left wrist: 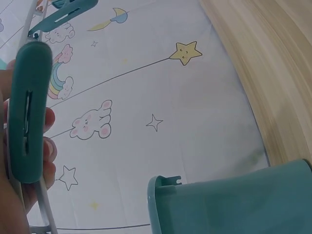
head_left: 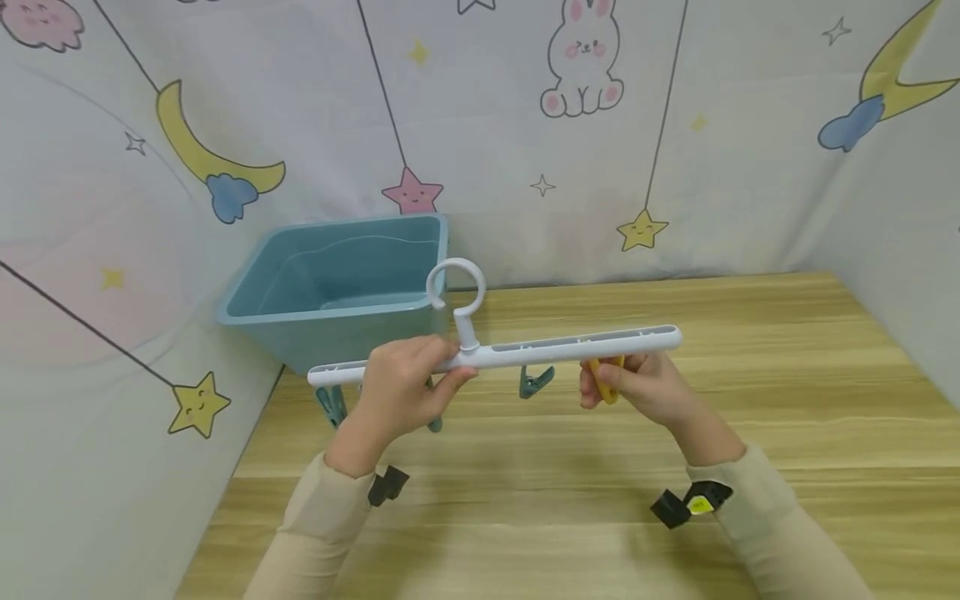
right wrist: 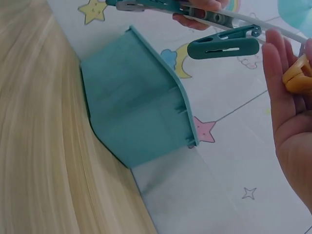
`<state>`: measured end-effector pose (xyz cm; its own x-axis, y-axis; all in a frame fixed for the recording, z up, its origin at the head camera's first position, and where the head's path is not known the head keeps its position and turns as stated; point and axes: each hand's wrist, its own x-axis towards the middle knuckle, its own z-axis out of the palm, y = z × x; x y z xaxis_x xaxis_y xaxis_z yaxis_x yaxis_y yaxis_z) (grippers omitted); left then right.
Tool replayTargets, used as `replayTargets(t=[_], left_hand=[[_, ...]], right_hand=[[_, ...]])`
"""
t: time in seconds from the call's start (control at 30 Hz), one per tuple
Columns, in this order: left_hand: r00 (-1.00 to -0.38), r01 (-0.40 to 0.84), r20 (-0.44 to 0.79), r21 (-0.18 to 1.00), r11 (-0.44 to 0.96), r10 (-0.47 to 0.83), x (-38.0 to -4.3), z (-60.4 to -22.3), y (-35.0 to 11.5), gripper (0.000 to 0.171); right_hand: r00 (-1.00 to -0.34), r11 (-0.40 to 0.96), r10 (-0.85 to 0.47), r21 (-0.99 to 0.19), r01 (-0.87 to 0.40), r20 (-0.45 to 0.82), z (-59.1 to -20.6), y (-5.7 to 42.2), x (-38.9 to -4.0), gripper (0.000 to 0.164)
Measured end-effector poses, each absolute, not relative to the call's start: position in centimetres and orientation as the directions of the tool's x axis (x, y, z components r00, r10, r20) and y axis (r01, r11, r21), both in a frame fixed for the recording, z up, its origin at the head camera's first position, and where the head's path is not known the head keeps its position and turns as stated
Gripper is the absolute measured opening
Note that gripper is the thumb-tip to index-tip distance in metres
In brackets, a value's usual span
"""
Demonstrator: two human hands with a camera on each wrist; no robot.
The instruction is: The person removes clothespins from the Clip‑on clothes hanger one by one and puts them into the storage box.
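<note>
Left hand [head_left: 405, 383] grips the white hanger [head_left: 502, 358] near its middle, thumb just under the hook [head_left: 467, 331], apparently because that spot balances it in mid-air. Right hand [head_left: 648, 387] pinches a yellow clip [head_left: 606, 385] between thumb and fingers beneath the hanger's right part, seemingly turned so its mouth meets the underside; whether it bites there I can't quite tell. Slim, smooth and hollowed along its top, the hanger slants slightly up toward the right hand. Teal clips [head_left: 534, 384] hang either side of the left hand; beyond it stands a teal tub [head_left: 330, 340].
</note>
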<state>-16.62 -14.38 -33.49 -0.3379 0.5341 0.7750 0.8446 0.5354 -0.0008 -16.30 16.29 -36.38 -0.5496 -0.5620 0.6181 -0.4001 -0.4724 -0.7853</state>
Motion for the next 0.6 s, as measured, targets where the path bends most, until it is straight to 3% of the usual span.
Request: replayTargets(t=[0.1,0.27,0.37,0.5,0.6], left_hand=[[-0.328,0.846,0.777,-0.012,0.532,0.538,-16.4,-33.3,-14.3,0.039],[-0.325,0.829,0.784,-0.033,0.559,0.529,-16.2,-33.1,-14.4,0.040],[-0.322,0.814,0.795,-0.044,0.579,0.515,-16.2,-33.1,-14.7,0.041],[-0.321,0.806,0.798,-0.053,0.589,0.511,-16.1,-33.0,-14.9,0.041],[-0.324,0.807,0.790,-0.057,0.588,0.520,-15.9,-32.9,-14.9,0.041]], right_hand=[[-0.512,-0.548,-0.578,-0.767,-0.334,0.636,-36.5,16.2,-16.4,0.016],[-0.712,-0.324,-0.456,-0.844,-0.426,0.534,-36.4,16.2,-15.6,0.008],[-0.811,-0.146,-0.408,-0.906,-0.396,0.420,-36.2,16.3,-15.0,0.006],[-0.839,-0.036,-0.409,-0.925,-0.378,0.358,-36.2,16.4,-14.5,0.007],[-0.836,-0.037,-0.411,-0.923,-0.384,0.364,-36.2,16.3,-14.4,0.006]])
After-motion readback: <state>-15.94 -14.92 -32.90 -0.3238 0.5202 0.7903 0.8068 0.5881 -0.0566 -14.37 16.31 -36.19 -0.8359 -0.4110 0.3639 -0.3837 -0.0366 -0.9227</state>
